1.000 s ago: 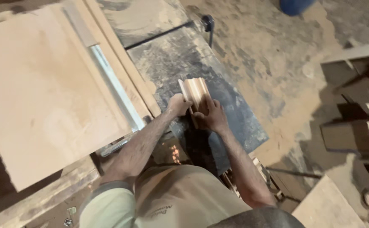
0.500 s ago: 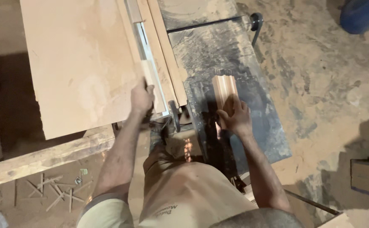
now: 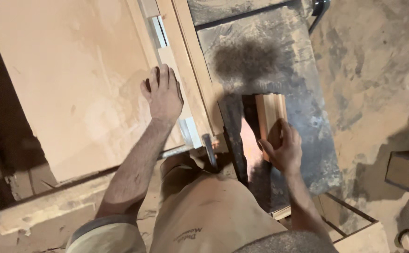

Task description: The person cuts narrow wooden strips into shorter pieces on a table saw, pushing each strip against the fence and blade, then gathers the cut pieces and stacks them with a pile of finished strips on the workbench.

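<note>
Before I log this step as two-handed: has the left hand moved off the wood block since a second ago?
Yes. The left hand has left the wood block and gone left across the rail to the board's edge. The right hand holds the block.

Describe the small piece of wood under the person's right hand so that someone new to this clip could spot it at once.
Start at the dark, dust-covered machine table right of the big pale board. Near its middle lies a short wooden block, with the right hand gripping its near end. It is the only light, ribbed piece on that dark surface; the left hand rests apart, on the pale board's edge.
</note>
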{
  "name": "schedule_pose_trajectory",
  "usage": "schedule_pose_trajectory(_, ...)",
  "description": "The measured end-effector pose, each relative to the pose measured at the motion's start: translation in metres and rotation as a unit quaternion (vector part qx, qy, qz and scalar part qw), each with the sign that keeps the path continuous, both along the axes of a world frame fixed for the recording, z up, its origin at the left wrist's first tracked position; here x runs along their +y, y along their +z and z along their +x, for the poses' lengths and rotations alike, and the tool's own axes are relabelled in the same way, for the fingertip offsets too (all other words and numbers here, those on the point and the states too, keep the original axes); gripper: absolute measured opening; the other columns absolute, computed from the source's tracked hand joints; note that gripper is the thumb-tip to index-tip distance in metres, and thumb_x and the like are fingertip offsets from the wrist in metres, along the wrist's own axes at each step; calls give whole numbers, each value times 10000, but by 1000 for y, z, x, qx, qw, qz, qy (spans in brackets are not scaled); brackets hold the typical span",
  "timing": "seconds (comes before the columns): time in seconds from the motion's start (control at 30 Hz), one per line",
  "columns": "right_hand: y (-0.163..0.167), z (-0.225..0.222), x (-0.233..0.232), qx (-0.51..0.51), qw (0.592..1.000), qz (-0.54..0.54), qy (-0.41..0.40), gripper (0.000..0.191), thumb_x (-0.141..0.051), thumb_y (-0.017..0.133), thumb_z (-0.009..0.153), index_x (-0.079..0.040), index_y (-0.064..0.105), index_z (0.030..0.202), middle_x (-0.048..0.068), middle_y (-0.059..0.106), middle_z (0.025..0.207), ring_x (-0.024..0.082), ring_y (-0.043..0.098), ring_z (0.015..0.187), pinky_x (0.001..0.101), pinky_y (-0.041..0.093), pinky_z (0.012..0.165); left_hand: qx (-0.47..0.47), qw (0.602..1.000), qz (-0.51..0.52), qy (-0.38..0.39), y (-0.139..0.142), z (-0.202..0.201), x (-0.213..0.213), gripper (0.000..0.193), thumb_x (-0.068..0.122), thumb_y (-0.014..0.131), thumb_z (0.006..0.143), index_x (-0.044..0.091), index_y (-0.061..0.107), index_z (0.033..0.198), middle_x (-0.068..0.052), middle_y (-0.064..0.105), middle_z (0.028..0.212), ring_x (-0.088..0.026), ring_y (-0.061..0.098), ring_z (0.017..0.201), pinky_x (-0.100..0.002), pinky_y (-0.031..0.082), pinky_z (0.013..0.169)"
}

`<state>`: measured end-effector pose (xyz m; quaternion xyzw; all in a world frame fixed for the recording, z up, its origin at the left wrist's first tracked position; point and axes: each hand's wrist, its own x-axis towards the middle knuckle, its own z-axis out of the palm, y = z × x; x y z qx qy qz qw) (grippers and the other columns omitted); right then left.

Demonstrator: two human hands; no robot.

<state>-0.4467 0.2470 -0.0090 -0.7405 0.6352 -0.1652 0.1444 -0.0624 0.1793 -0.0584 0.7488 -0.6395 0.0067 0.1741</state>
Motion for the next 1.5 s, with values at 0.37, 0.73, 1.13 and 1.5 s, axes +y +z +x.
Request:
schedule_pose_trajectory(0.37,7,13,-5,11,996,43,-72,916,-366,879,706,-68,504,1487,206,582,1261,378,602,1112,462,534,885,-29,999,-11,-18,-31,104,-179,462,153,483,1031,-52,544,1441,-177,451,1557,-398,324,1463,-720,177,1136)
schedule_pose_trajectory(0.73,12,12,-8,-23,995,40,-89,943,-564,850,730,-99,513,1479,193,598,1293,388,601,1157,474,514,957,199,965,-163,-45,60,60,-189,153,142,616,959,17,620,1049,-218,657,1144,-406,601,1162,-561,482,991)
schedule_pose_trajectory(1.13,8,2,-9,-59,995,65,-49,915,-509,808,812,-184,413,1570,182,550,1349,422,525,1221,501,458,1033,330,880,209,-271,32,-201,-20,578,500,818,786,-58,678,844,-194,698,726,-324,694,659,-458,569,610)
schedule_pose_trajectory(1.5,1,-1,-16,-62,998,4,-19,877,-476,865,762,-129,503,1481,229,602,1300,438,554,1211,507,466,1005,348,937,26,5,109,-76,48,267,195,655,879,-56,668,970,-212,706,796,-329,712,724,-446,572,667)
